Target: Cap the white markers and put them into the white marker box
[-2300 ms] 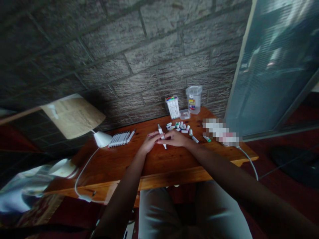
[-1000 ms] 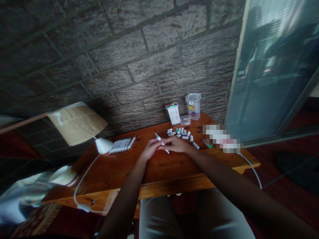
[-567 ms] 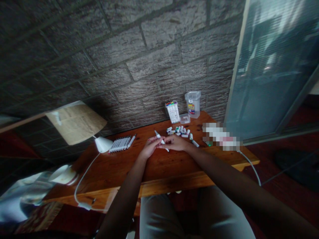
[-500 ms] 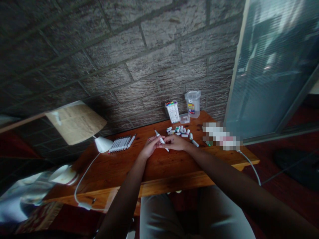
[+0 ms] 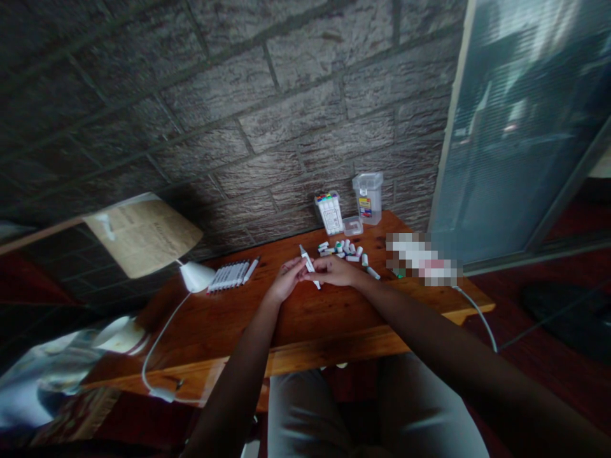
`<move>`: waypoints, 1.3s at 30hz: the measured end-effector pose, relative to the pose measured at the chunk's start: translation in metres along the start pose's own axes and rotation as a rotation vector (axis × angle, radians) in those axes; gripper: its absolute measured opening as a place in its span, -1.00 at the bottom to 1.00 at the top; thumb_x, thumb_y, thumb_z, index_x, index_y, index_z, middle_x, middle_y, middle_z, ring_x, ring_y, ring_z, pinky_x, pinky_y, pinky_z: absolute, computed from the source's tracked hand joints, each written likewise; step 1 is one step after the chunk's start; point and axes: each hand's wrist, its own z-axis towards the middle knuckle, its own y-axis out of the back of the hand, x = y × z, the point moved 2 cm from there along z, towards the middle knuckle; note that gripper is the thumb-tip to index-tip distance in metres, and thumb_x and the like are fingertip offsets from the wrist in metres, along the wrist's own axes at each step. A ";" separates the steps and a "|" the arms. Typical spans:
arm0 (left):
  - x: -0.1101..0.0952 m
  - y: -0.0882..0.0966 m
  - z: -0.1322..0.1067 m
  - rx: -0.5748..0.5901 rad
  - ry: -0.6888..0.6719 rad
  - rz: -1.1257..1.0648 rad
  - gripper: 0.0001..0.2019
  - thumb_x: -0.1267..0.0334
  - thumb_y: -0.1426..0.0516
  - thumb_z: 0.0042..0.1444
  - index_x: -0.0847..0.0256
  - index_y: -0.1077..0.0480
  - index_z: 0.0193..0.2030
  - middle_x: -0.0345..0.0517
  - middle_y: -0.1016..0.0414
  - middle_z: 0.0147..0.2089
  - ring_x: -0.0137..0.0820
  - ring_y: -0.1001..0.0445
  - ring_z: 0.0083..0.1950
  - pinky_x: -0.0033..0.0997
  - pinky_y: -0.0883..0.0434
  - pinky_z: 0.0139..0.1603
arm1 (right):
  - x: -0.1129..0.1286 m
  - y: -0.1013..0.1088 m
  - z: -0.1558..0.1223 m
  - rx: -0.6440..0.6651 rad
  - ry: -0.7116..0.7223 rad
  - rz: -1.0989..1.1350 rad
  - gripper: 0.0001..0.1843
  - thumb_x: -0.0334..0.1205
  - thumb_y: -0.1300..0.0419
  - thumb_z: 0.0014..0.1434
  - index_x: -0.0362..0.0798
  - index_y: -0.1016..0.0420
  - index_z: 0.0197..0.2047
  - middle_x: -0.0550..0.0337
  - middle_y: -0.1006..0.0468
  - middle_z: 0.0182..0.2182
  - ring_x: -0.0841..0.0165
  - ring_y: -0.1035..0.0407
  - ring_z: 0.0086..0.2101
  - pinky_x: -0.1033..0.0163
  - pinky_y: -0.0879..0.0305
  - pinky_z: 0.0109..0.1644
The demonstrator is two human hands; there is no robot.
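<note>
A white marker (image 5: pixel 309 264) without a cap on its far end is held slanted above the wooden table (image 5: pixel 229 331). Both hands grip it: my left hand (image 5: pixel 288 280) from the left, my right hand (image 5: pixel 335 271) from the right, fingers closed around its barrel. Just beyond my right hand lie several loose marker caps (image 5: pixel 353 258), white with coloured ends. To the left, a row of white markers (image 5: pixel 229 276) lies side by side on the table.
At the back stand a clear case of markers (image 5: pixel 330 213), a clear plastic box (image 5: pixel 368 202) and a small clear lid (image 5: pixel 353 226). A lamp (image 5: pixel 196 276) with a paper shade is on the left, its cord over the front edge. A blurred-out object (image 5: pixel 424 259) lies right; a white bowl (image 5: pixel 121 335) lower left.
The marker has turned slightly more upright between my hands, and more of its lower end shows. Both hands stay at nearly the same spot. The view has shifted slightly.
</note>
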 end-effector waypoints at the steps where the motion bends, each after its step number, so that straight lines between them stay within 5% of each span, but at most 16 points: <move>1: 0.000 0.000 0.000 0.000 0.000 0.003 -0.58 0.03 -0.47 -0.20 0.31 -0.61 -0.28 -0.14 -0.55 -0.38 -0.51 -0.42 -0.40 -0.55 -0.31 -0.40 | 0.000 0.000 0.000 0.005 0.006 0.006 -0.45 0.25 -0.30 0.13 -0.15 -0.60 -0.22 0.17 -0.59 -0.37 0.40 -0.36 -0.39 0.31 -0.27 -0.30; 11: 0.002 0.003 -0.001 0.046 -0.050 0.116 -0.51 -0.12 -0.44 -0.20 0.30 -0.54 -0.35 -0.28 -0.32 -0.52 -0.57 -0.24 -0.49 -0.56 -0.14 -0.48 | 0.006 0.001 -0.002 -0.009 0.005 0.001 -0.44 0.22 -0.37 0.06 -0.18 -0.62 -0.22 0.19 -0.56 -0.41 0.44 -0.32 -0.44 0.32 -0.23 -0.33; 18: 0.001 0.005 -0.002 0.080 -0.071 0.143 -0.49 -0.13 -0.45 -0.23 0.31 -0.57 -0.35 -0.27 -0.31 -0.54 -0.57 -0.21 -0.49 -0.54 -0.13 -0.47 | 0.006 0.002 -0.002 -0.005 -0.027 -0.022 -0.42 0.23 -0.39 0.02 -0.19 -0.60 -0.23 0.25 -0.49 -0.48 0.47 -0.25 -0.49 0.34 -0.13 -0.40; 39: 0.002 0.002 0.000 0.030 -0.071 0.089 -0.44 -0.24 -0.41 -0.20 0.29 -0.54 -0.37 -0.27 -0.32 -0.54 -0.58 -0.23 -0.52 -0.54 -0.15 -0.51 | 0.009 0.008 0.000 -0.060 -0.027 0.041 -0.47 0.25 -0.35 0.05 -0.13 -0.63 -0.30 0.16 -0.61 -0.39 0.34 -0.43 -0.33 0.26 -0.31 -0.21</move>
